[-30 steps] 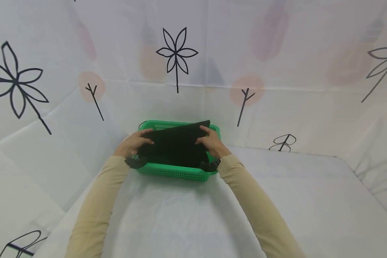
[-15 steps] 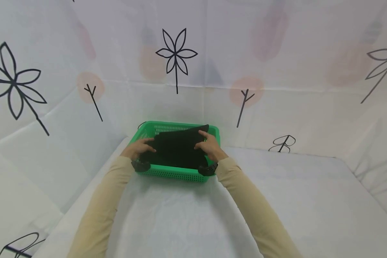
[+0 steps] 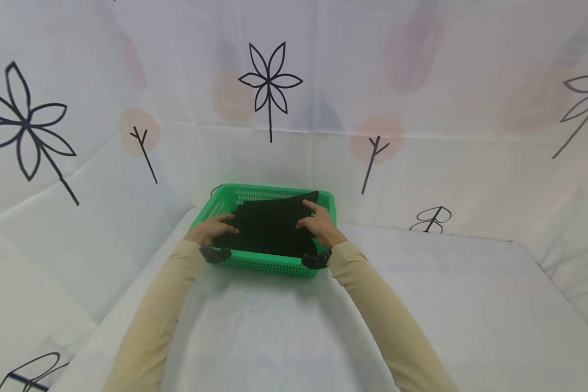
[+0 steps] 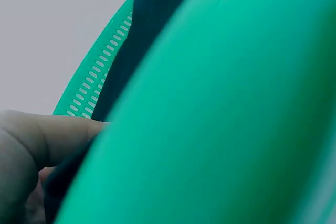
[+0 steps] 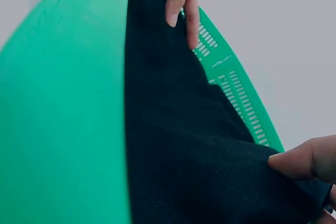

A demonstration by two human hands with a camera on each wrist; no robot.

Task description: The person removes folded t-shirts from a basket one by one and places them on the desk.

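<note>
Black cloth (image 3: 269,228) lies bunched inside the green basket (image 3: 264,262), its upper edge sloping up toward the right, where one corner rises close to the far rim. The left hand (image 3: 209,228) pinches the cloth's left side between thumb and fingers, just inside the basket's left end. The right hand (image 3: 322,225) grips the cloth's right side, thumb pressed on one face and fingers tucked around the other. Both wrists, each with a dark band (image 3: 317,260), sit by the near rim, below beige sleeves (image 3: 387,316). The basket stands on a white surface (image 3: 255,332), near a pale backdrop (image 3: 191,65) printed with black line-drawn flowers
</note>
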